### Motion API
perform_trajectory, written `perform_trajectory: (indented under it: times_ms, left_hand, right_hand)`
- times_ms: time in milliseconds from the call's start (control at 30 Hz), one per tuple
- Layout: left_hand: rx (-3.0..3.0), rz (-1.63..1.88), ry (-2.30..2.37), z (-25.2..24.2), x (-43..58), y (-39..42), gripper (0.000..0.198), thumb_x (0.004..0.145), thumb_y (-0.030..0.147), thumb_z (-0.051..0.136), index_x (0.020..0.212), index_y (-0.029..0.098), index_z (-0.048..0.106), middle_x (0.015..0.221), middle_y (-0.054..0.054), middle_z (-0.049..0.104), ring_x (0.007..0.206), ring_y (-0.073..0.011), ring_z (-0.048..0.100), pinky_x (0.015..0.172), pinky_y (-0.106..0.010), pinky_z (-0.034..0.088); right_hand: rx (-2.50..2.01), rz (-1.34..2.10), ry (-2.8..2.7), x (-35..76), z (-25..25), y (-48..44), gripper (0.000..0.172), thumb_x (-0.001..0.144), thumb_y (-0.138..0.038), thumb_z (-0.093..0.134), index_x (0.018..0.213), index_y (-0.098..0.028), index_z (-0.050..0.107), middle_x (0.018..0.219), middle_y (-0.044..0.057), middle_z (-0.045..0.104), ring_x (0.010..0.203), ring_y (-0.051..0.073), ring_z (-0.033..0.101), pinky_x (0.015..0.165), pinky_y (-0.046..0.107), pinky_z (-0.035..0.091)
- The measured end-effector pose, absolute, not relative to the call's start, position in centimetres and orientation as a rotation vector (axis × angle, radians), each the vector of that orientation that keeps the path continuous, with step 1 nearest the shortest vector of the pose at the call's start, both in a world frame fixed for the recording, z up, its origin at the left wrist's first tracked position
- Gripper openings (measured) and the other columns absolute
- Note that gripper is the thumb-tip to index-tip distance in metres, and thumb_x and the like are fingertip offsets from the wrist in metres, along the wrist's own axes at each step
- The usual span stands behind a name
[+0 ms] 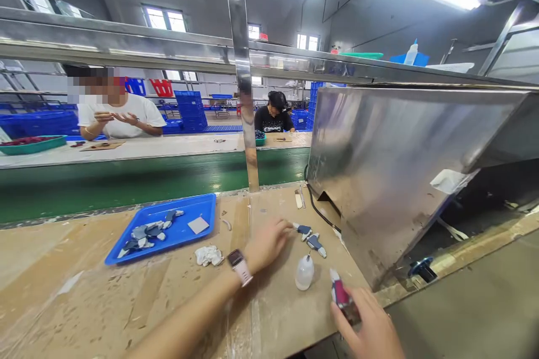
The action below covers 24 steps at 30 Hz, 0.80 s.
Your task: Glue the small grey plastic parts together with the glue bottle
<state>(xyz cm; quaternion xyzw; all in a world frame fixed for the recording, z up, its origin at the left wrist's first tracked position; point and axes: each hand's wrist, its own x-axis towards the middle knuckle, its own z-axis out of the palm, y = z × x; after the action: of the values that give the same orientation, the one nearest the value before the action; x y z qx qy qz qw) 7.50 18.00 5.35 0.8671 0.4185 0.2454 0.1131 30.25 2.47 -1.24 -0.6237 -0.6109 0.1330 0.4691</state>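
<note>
My left hand [266,244], with a watch on its wrist, reaches forward over the workbench. Its fingertips touch a small blue and grey piece [302,229]; a second such piece [316,244] lies just right of it. Near the bench's front edge my right hand [366,322] is closed around a small red, white and dark object [343,297]. A small white squeeze bottle [304,272] stands upright between my hands.
A blue tray [202,205] at the left holds several blue-grey pieces and a small pale square. A crumpled white rag [209,255] lies beside it. A slanted steel housing [400,168] walls off the right. Beyond a green conveyor [126,182], two other people sit at benches.
</note>
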Motion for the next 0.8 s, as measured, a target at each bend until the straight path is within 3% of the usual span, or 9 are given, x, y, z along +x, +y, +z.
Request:
perform_trajectory:
  times_ms: [67,167,233,333,433,567,633,733,800]
  left_hand:
    - [2.588,0.676,1.147,4.4,10.0,20.2,0.023,0.097,0.024,0.062,0.118,0.016,0.064,0.124,-0.010,0.065,0.118,-0.0254,0.061,0.103,-0.050,0.050]
    - [2.581,0.641,1.146,3.6,11.8,21.9,0.023,0.096,0.031,0.065,0.112,0.015,0.066,0.119,-0.009,0.067,0.112,-0.0245,0.064,0.099,-0.049,0.052]
    - [2.535,0.651,1.209,3.6,11.4,21.9,0.022,0.096,0.033,0.065,0.106,0.014,0.067,0.111,-0.008,0.068,0.105,-0.0228,0.066,0.095,-0.046,0.054]
    - [2.409,0.705,1.337,4.2,8.5,19.7,0.024,0.098,0.035,0.061,0.107,0.013,0.065,0.099,-0.006,0.069,0.090,-0.0197,0.068,0.085,-0.041,0.057]
    - [2.278,0.750,1.396,5.2,4.6,15.2,0.024,0.103,0.032,0.048,0.112,0.016,0.064,0.087,-0.004,0.072,0.080,-0.0184,0.070,0.076,-0.034,0.057]
    - [2.121,0.829,1.461,5.9,1.5,7.8,0.034,0.105,0.037,0.037,0.107,0.023,0.068,0.102,-0.004,0.076,0.093,-0.0193,0.072,0.083,-0.031,0.057]
    - [2.038,0.876,1.539,5.5,1.3,4.5,0.038,0.106,0.039,0.034,0.107,0.023,0.069,0.102,-0.005,0.076,0.093,-0.0202,0.072,0.083,-0.032,0.058]
    - [1.950,0.939,1.634,4.4,1.9,0.8,0.038,0.106,0.038,0.034,0.106,0.022,0.069,0.101,-0.006,0.075,0.094,-0.0205,0.071,0.083,-0.031,0.057]
    - [2.012,0.996,1.694,3.4,2.4,-0.5,0.034,0.107,0.033,0.036,0.104,0.022,0.068,0.098,-0.006,0.074,0.091,-0.0186,0.071,0.079,-0.028,0.057]
  right_hand:
    - [-1.591,0.254,-1.630,29.7,-1.5,4.5,0.029,0.092,-0.048,0.057,0.104,-0.025,0.070,0.094,0.010,0.074,0.090,0.034,0.072,0.078,0.049,0.059]
    - [-1.664,0.107,-1.628,29.1,-1.7,5.9,0.041,0.098,-0.041,0.046,0.131,-0.020,0.057,0.132,0.018,0.061,0.106,0.035,0.069,0.081,0.048,0.060]
    - [-1.671,0.061,-1.568,28.9,-2.0,5.5,0.045,0.099,-0.044,0.043,0.135,-0.020,0.052,0.141,0.020,0.052,0.099,0.034,0.070,0.074,0.047,0.060]
    - [-1.527,0.092,-1.505,28.3,-2.5,3.9,0.043,0.098,-0.047,0.045,0.127,-0.018,0.055,0.127,0.020,0.057,0.069,0.023,0.065,0.063,0.041,0.058]
    - [-1.417,0.243,-1.409,26.8,-2.2,2.4,0.042,0.095,-0.048,0.051,0.123,-0.017,0.057,0.105,0.014,0.061,0.055,0.017,0.052,0.054,0.035,0.053]
    - [-1.438,0.560,-1.344,24.8,-1.1,1.9,0.051,0.091,-0.052,0.059,0.130,-0.019,0.054,0.090,0.007,0.058,0.063,0.018,0.056,0.053,0.030,0.051]
    - [-1.465,0.646,-1.346,24.5,-0.8,2.4,0.069,0.085,-0.054,0.067,0.142,-0.021,0.044,0.092,0.006,0.058,0.070,0.020,0.060,0.056,0.032,0.054]
    - [-1.510,0.620,-1.405,24.5,-0.8,3.6,0.089,0.081,-0.054,0.072,0.152,-0.021,0.031,0.095,0.006,0.062,0.072,0.022,0.061,0.069,0.039,0.056]
    - [-1.539,0.575,-1.460,24.7,-0.7,4.4,0.089,0.083,-0.051,0.071,0.153,-0.018,0.027,0.083,0.003,0.062,0.075,0.024,0.063,0.077,0.043,0.054]
